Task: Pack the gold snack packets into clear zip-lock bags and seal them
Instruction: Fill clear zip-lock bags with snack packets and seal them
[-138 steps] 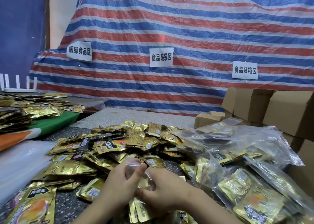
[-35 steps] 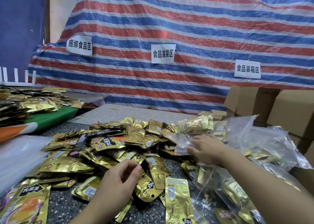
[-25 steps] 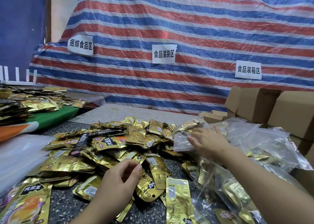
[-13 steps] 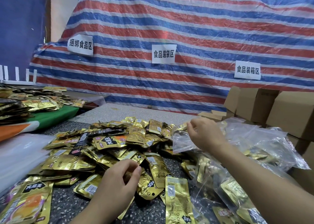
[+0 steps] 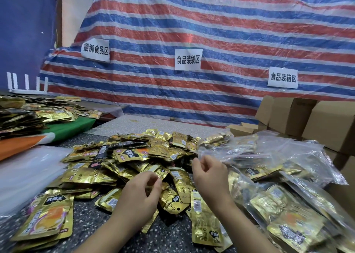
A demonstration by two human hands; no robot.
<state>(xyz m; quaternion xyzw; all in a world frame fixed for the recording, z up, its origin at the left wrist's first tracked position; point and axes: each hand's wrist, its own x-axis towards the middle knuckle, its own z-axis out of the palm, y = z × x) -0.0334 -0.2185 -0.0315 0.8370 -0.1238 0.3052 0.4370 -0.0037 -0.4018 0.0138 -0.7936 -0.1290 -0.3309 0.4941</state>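
Both forearms reach in from the bottom edge over a dark speckled counter. The left hand hovers low over the heap of gold snack packets, back of the hand toward the camera, fingers curled inward with the thumb and forefinger nearly meeting above a packet — whether they actually pinch anything is not clear. The right hand is raised a little higher and further forward, wrist bent, its fingers loosely curled and holding nothing; it sits just beside the near edge of a clear zip-lock bag that lies on top of the pile of filled bags to the right.

The loose packets spread across the middle of the counter, with one long packet lying lengthwise between the two forearms and a larger one at the lower left. Cardboard boxes stand at the far right — behind everything hangs a red, white and blue striped tarp with three paper labels.
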